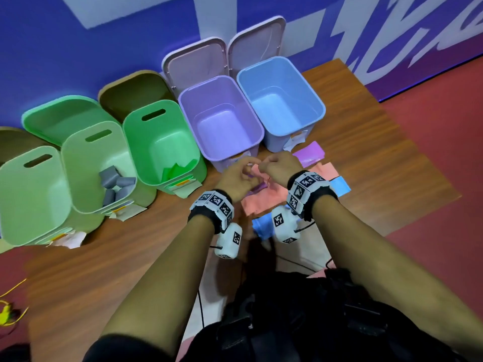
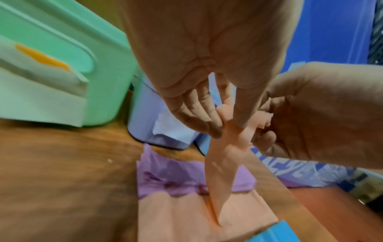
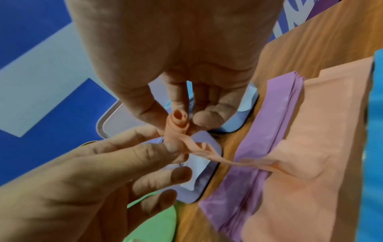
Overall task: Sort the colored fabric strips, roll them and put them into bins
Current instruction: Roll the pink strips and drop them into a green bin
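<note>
A peach fabric strip [image 3: 178, 126] is pinched between both hands above the wooden board [image 1: 366, 142]. The rolled end of the strip is gripped by the thumb and fingers of the right hand [image 1: 281, 167], whose fingertips [image 3: 207, 117] are curled round the small coil. The part of the strip just below the coil is pinched by the left hand [image 1: 236, 177] between thumb and forefinger (the remaining left fingers are loosely bent and hold nothing). From the grip, the free tail of the strip runs down and toward the person, onto a pile of peach strips [image 2: 186, 212] lying flat on the board. Purple strips [image 2: 176, 176] lie directly beneath the grip, partly under the peach pile; blue strips [image 1: 339, 185] lie to the right of it. Just beyond the grip stand the purple bin [image 1: 188, 100] and the blue bin [image 1: 320, 105]. To the left of the grip, grey rolls [image 1: 115, 184] are seen in a pale green bin [image 1: 68, 152].
</note>
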The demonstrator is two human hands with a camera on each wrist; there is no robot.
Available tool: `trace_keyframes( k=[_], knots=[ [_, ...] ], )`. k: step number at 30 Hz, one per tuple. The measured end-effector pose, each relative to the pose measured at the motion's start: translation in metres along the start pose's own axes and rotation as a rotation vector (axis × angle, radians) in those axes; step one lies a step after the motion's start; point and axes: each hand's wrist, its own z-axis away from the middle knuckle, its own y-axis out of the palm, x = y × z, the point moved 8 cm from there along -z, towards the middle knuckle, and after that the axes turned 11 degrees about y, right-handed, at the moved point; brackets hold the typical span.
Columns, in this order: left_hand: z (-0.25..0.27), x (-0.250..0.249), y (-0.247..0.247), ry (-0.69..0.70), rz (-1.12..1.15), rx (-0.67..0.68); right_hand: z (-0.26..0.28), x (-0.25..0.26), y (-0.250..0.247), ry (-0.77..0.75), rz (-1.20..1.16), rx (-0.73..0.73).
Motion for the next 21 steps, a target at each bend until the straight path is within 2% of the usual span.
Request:
trace_keyframes(
  k=[5,8,15,21],
  knots=[
    [0.036,-0.002,-0.061,0.017,-0.036,-0.154,0.022,0.039,0.038,-0.091,-0.139,0.03],
    [0.062,-0.002,-0.099,0.015,-0.061,-0.191,0.033,0.062,0.066,-0.121,-0.134,0.053],
    [0.121,-0.009,-0.173,0.033,-0.039,-0.308,0.075,0.119,0.134,-0.232,-0.207,0.299],
    [0.153,0.008,-0.21,-0.068,0.04,-0.33,0.099,0.143,0.169,-0.262,-0.216,0.382]
  ],
)
